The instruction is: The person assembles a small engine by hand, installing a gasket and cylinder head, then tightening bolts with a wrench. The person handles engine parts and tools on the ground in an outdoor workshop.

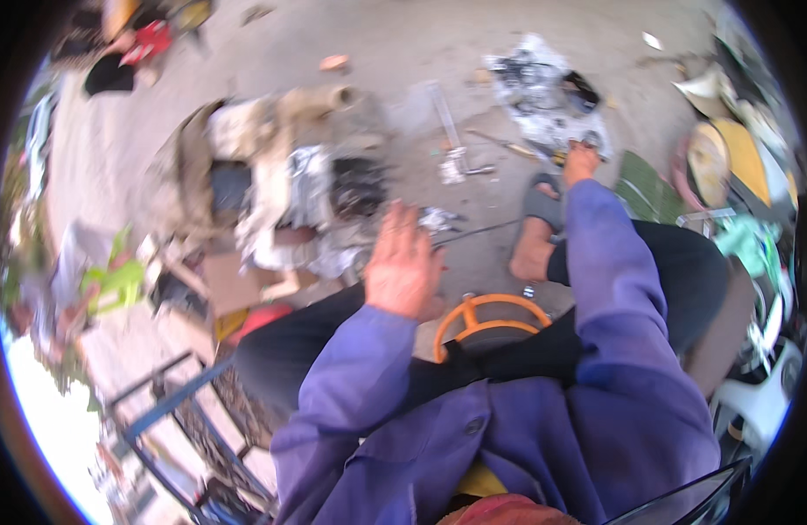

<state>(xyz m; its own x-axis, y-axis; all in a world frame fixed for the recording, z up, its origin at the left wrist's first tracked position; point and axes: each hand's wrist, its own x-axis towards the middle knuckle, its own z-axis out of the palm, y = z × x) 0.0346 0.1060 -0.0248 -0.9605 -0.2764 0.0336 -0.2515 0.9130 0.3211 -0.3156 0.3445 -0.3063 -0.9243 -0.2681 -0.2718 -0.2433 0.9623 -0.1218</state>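
My left hand (403,267) is held over my left knee with its fingers stretched out and nothing in it. Beyond its fingertips sits a blackened square patch (358,186) beside a heap of beige cloth (276,131). Out ahead, my right hand (582,163) reaches down to the edge of a crumpled, black-smeared plastic sheet (534,83) on the ground. Its fingers are closed, and blur hides what they hold. A small dark object (580,91) lies on the sheet. Left of that hand is a thin wooden-looking stick (501,143).
An orange ring-shaped frame (499,302) stands between my legs, near my sandalled foot (536,232). A metal rod (447,118) lies on the ground ahead. At left stands a dark metal frame (171,407); at right are a green mat (646,185) and piled goods. Another person's hand (123,42) shows far left.
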